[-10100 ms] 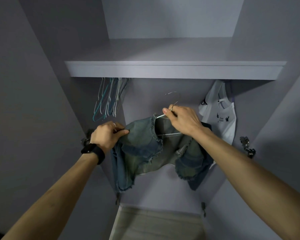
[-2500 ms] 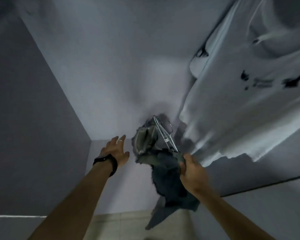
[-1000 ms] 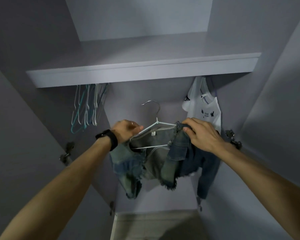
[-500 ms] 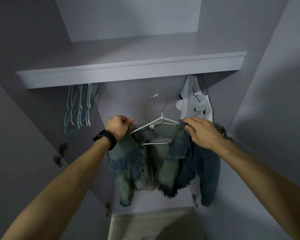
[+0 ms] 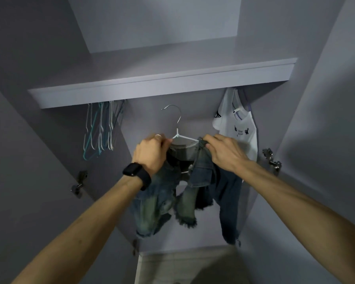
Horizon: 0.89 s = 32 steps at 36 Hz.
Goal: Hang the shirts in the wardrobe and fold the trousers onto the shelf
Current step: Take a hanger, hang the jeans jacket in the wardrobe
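Gripping the denim shirt at both shoulders, I had it raised in the middle of the frame, before the back wall of the wardrobe and just below the shelf. My left hand was curled tight round the cloth at one shoulder, apparently with the end of the white hanger inside the grip. My right hand pinched the bunched collar edge at the other, fingers folded over denim. Only a short run of the hanger's arm showed between them, and its metal hook stood free above, touching nothing. The rail lay hidden behind the shelf's front edge, so I could not tell how near the hook was to it. That was my first worry, because reaching up blind could knock the hook against the shelf's underside or miss the rail. The second was the right shoulder, where the cloth looked gathered rather than seated on the hanger. If I let go there, I judged the heavy denim could slide off. One sleeve trailed low toward the lower right, and that uneven weight would pull the same way. The white T-shirt hung just beside my right hand, in the upper right, close enough to be nudged. The empty hangers at the upper left were well apart from all this.
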Each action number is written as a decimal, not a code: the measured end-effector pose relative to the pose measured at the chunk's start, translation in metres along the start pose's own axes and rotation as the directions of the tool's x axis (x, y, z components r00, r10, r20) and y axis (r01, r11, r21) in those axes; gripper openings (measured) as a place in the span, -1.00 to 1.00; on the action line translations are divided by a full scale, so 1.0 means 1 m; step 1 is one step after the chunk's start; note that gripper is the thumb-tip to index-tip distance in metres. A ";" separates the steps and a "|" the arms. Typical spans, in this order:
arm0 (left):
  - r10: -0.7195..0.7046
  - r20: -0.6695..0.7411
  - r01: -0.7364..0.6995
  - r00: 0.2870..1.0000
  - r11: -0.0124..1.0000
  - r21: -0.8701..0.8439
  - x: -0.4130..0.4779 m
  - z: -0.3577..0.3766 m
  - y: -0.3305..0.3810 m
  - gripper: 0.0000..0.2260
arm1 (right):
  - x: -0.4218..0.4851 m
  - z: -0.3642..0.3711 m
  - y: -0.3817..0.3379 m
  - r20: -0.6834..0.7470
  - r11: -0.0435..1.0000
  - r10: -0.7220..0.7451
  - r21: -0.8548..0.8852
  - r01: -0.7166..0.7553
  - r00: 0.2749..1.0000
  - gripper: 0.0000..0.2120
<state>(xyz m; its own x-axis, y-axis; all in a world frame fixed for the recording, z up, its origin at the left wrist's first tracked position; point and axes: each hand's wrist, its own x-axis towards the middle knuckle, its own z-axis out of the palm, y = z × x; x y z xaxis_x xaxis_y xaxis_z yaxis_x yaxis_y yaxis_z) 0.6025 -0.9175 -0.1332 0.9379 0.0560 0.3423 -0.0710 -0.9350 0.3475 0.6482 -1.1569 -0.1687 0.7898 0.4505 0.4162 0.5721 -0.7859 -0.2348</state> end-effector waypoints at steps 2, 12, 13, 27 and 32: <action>-0.054 -0.011 0.051 0.998 0.980 -0.194 -0.003 -0.006 -0.013 -0.66 | -0.006 -0.002 0.008 -0.042 0.998 0.050 0.036 -0.048 0.998 -0.80; 0.093 0.138 -0.083 0.986 0.994 -0.074 0.013 -0.014 -0.064 -0.77 | -0.014 -0.016 0.024 -0.202 0.992 0.099 0.099 -0.081 0.974 -0.86; 0.117 0.163 -0.109 0.980 0.992 -0.058 0.016 -0.013 -0.056 -0.75 | -0.014 -0.013 0.023 -0.206 0.992 0.090 0.105 -0.070 0.974 -0.86; 0.038 -0.113 -0.047 0.993 0.996 -0.082 0.033 -0.011 -0.042 -0.73 | -0.014 -0.038 0.062 -0.048 0.976 0.188 -0.098 -0.192 0.981 -0.73; 0.042 -0.258 -0.070 0.965 0.993 -0.098 0.041 -0.021 -0.031 -0.75 | 0.007 -0.039 0.041 -0.059 0.953 0.233 0.213 -0.216 0.971 -0.69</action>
<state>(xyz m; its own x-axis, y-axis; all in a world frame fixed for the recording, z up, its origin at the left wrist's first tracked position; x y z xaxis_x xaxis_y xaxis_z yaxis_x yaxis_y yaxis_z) 0.6356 -0.8785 -0.1118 0.8148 0.1047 0.5701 -0.1692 -0.8978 0.4066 0.6684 -1.2022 -0.1406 0.8868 0.2293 0.4013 0.4219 -0.7559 -0.5005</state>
